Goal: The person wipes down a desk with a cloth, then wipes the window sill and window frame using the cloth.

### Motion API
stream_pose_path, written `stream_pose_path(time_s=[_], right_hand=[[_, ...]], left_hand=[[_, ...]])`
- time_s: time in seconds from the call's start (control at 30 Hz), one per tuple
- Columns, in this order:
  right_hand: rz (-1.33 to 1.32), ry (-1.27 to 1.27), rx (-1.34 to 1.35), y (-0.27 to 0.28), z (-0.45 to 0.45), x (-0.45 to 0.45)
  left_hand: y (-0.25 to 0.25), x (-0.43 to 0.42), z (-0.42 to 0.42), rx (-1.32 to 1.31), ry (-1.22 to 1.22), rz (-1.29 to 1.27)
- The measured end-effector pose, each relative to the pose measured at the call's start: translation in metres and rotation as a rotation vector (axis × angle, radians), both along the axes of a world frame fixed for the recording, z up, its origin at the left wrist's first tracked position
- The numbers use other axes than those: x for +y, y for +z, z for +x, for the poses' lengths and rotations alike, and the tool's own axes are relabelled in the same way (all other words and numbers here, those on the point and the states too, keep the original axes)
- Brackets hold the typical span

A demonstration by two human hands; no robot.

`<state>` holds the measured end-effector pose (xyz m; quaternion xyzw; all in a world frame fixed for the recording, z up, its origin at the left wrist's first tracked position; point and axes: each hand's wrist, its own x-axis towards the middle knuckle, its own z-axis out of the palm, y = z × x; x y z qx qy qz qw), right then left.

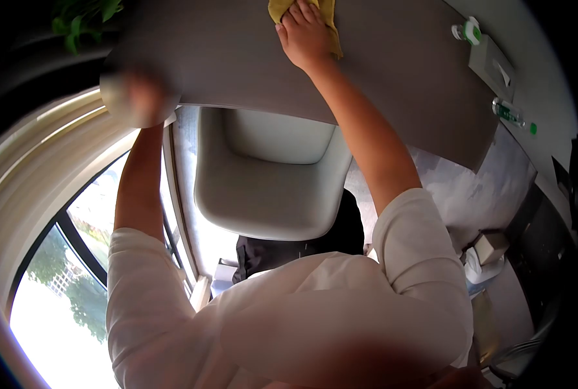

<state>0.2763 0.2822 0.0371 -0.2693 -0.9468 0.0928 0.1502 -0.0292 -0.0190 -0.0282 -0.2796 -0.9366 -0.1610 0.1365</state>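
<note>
My right hand (304, 35) presses on a folded yellow cloth (331, 14) that lies on the dark brown table (392, 78) near the top of the view. The fingers rest on the cloth, close together. My left hand (145, 96) is at the table's left end, beside the pale curtain. It is badly blurred, with a pale round smear around it, so its fingers and anything in them cannot be made out.
A pale grey chair (269, 194) stands against the table's near edge. Along the right side are a tissue box (493, 68), a green-capped bottle (509, 112) and another bottle (465, 31). A window (62, 285) and curtain (29, 162) are at left, a plant (75, 29) above.
</note>
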Motion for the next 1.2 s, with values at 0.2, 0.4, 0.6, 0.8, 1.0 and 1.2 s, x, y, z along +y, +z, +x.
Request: stream_pose_path(time_s=[0.2, 0.4, 0.6, 0.8, 1.0, 1.2], right_hand=[[0.034, -0.193, -0.101, -0.005, 0.132, 0.063], [0.07, -0.357, -0.102, -0.021, 0.285, 0.097], [0.085, -0.506, -0.089, -0.03, 0.431, 0.107], [0.133, -0.523, -0.04, -0.039, 0.553, 0.121], [0.053, -0.584, 0.061, -0.039, 0.588, 0.108], [0.021, -0.631, 0.013, -0.038, 0.562, 0.079]], left_hand=[[-0.007, -0.007, -0.016, 0.054, -0.037, -0.045], [-0.013, -0.016, -0.034, 0.09, -0.036, -0.104], [-0.011, -0.018, -0.048, 0.192, 0.01, -0.27], [-0.029, -0.031, -0.034, 0.046, 0.2, -0.081], [-0.058, -0.057, -0.07, 0.127, 0.136, -0.216], [-0.042, -0.05, -0.056, 0.023, 0.131, -0.28]])
